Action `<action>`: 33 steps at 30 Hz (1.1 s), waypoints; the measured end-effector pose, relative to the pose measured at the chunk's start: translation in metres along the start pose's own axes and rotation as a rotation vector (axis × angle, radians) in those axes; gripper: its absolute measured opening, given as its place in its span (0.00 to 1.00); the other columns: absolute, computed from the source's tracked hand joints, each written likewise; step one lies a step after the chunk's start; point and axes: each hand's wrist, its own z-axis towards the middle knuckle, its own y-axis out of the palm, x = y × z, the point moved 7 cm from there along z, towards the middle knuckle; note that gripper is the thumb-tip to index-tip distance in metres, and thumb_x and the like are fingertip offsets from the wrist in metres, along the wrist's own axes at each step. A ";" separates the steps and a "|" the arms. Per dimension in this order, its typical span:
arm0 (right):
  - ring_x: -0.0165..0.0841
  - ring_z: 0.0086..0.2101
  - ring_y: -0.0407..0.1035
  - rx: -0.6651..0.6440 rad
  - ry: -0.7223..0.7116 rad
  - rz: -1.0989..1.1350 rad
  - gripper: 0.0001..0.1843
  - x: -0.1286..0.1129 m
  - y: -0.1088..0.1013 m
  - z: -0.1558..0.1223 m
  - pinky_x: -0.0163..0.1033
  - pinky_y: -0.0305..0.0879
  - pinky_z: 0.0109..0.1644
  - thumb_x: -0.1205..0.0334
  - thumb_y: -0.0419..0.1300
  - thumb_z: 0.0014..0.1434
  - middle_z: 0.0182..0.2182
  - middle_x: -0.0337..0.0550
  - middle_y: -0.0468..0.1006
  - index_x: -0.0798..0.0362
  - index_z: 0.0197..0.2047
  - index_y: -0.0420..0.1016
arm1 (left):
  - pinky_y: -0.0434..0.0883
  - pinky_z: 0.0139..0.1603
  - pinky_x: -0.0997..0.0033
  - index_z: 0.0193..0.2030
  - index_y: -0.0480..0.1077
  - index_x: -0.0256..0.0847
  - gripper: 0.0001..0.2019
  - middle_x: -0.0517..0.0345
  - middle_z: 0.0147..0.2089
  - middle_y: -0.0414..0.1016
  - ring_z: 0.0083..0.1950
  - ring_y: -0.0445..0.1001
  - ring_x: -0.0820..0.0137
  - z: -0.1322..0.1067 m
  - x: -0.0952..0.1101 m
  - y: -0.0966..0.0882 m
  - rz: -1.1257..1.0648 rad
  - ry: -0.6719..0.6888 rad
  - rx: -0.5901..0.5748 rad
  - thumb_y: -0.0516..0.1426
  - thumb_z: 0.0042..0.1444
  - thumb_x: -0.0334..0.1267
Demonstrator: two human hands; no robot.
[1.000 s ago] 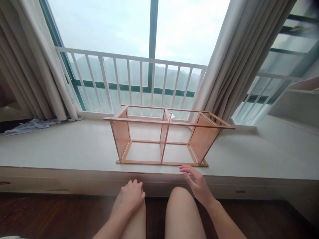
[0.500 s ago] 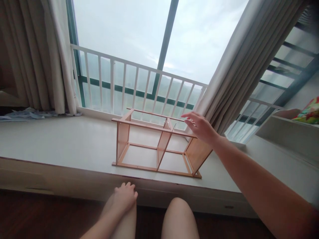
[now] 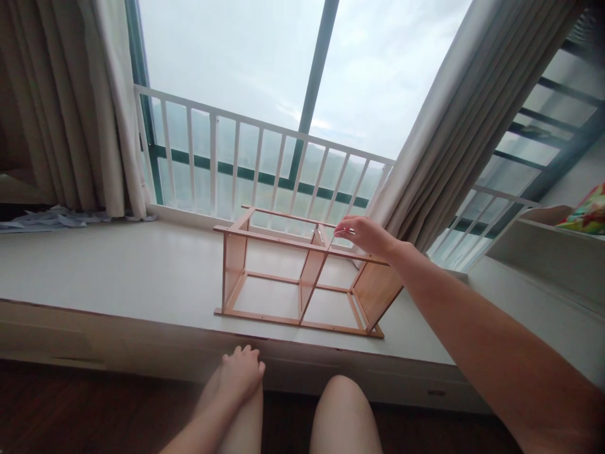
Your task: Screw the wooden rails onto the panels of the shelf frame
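A small wooden shelf frame [image 3: 309,271] lies on its side on the white window ledge, its middle board [image 3: 312,277] dividing it in two. From the upper rail, where that board joins, a thin metal rod [image 3: 331,239] sticks up; its exact kind is too small to make out. Thumb and fingers of my right hand [image 3: 362,232] are pinched at the top of this rod, just above the rail. My left hand [image 3: 243,372] rests on my left knee, away from the frame, with its fingers laid over the knee and slightly apart.
The ledge [image 3: 118,271] runs along a large window with a white railing [image 3: 259,126]. Beige curtains [image 3: 454,120] hang on both sides. White strips of material [image 3: 61,217] lie at the far left. A white shelf unit [image 3: 543,252] stands at the right.
My right hand has moved left and slightly down along the upper rail, and its fingers have closed on the metal rod. The left hand still rests on the knee.
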 end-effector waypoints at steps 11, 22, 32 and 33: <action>0.32 0.33 0.70 -0.039 -0.024 -0.050 0.13 -0.008 0.004 0.006 0.37 0.60 0.40 0.56 0.57 0.63 0.33 0.45 0.78 0.54 0.36 0.79 | 0.65 0.51 0.43 0.44 0.75 0.39 0.18 0.40 0.50 0.74 0.52 0.69 0.50 0.000 0.007 -0.002 0.018 -0.004 -0.018 0.46 0.58 0.41; 0.28 0.22 0.59 0.025 0.256 -0.271 0.16 -0.008 0.008 0.015 0.36 0.50 0.28 0.56 0.55 0.60 0.19 0.41 0.70 0.55 0.25 0.73 | 0.65 0.51 0.42 0.43 0.75 0.38 0.18 0.41 0.48 0.74 0.52 0.69 0.50 0.004 0.009 0.001 0.021 0.005 -0.007 0.46 0.58 0.41; 0.30 0.25 0.66 -0.013 0.218 -0.152 0.11 -0.017 0.000 0.017 0.36 0.56 0.33 0.62 0.56 0.62 0.22 0.42 0.76 0.54 0.30 0.75 | 0.64 0.52 0.43 0.43 0.75 0.38 0.17 0.40 0.48 0.73 0.51 0.69 0.50 0.009 0.010 0.009 0.027 0.001 -0.013 0.47 0.58 0.41; 0.31 0.26 0.66 0.000 0.221 -0.151 0.11 -0.019 -0.002 0.017 0.36 0.57 0.33 0.63 0.56 0.63 0.22 0.42 0.76 0.55 0.30 0.75 | 0.64 0.52 0.42 0.43 0.75 0.38 0.18 0.40 0.48 0.74 0.51 0.69 0.50 0.010 0.010 0.010 0.029 0.001 -0.011 0.47 0.58 0.41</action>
